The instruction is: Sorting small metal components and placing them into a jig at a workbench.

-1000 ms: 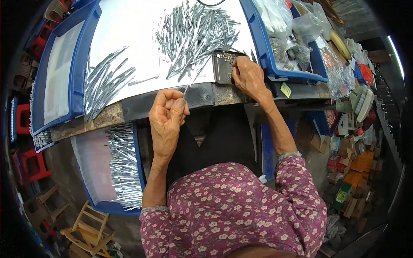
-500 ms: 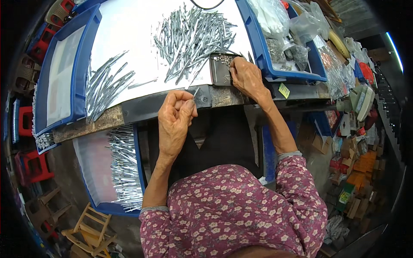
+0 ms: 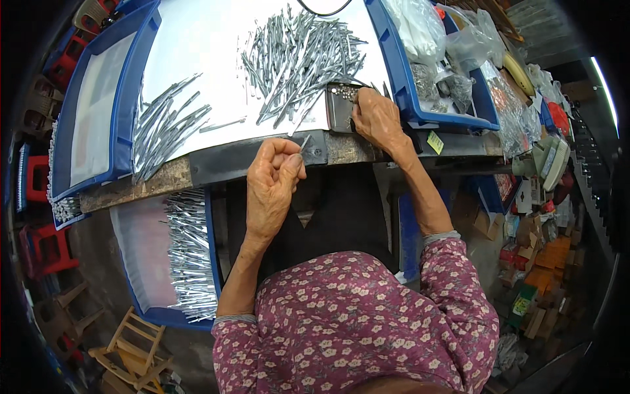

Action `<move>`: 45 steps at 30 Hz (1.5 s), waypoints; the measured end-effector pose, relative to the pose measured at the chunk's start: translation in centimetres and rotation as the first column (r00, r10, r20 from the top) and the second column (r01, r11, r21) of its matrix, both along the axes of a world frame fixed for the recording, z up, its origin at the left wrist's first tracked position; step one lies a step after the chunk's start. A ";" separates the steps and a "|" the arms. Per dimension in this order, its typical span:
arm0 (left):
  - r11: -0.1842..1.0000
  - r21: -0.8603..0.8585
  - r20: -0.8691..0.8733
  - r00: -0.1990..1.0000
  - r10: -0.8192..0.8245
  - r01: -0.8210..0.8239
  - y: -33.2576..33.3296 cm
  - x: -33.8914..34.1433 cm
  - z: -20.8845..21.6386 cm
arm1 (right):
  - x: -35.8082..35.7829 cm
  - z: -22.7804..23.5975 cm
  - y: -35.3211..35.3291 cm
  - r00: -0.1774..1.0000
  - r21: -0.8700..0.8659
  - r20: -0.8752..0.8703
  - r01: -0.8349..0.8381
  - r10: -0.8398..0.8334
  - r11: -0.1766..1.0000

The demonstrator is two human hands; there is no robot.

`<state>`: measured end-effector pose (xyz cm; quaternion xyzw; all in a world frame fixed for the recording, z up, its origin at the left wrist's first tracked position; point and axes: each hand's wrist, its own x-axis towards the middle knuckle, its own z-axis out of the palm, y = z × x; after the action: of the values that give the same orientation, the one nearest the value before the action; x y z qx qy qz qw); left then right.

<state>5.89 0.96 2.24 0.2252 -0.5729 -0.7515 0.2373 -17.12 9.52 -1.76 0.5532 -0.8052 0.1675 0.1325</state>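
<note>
My left hand (image 3: 272,187) is raised at the table's front edge. Pinched between its thumb and fingertips is a thin metal strip (image 3: 306,142), its tip pointing up. My right hand (image 3: 380,123) rests at the right side of a small dark tray (image 3: 339,113). Its fingers are bent together, and whatever they pinch is hidden. Small round metal pieces (image 3: 344,91) lie along the tray's far side. Beyond the tray spreads a large heap of thin grey metal strips (image 3: 298,59). A smaller group of similar strips (image 3: 164,128) lies to the left.
Blue bins stand on the table at left (image 3: 125,98) and right (image 3: 394,59), the right one holding plastic bags (image 3: 420,33). Below the table's left part, another blue bin (image 3: 157,315) contains many metal strips. A wooden chair (image 3: 131,348) stands at lower left.
The whole view has shifted slightly. My left hand keeps its pinch on the metal strip, and my right hand stays at the small tray with its fingers drawn slightly closer to it.
</note>
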 end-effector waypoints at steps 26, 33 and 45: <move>0.985 -0.175 -0.063 0.998 0.002 -0.013 0.1 -10.2 -1.1 | 2.9 5.8 1.7 0.798 -0.180 0.546 -0.185 0.254 0.966; 0.995 -0.086 -0.115 0.993 0.030 -0.040 0.1 -10.7 -1.3 | 2.5 4.5 1.5 0.890 -0.299 0.326 -0.223 0.319 0.928; 0.943 0.283 -0.228 0.967 -0.110 0.174 -0.7 -10.7 -1.9 | 2.7 4.2 1.8 0.782 -0.324 0.556 -0.107 0.281 0.940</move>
<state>-4.79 0.24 0.32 0.1364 -0.4387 -0.8644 0.2044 -14.42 11.36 2.46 0.5292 -0.7127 0.4552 -0.0692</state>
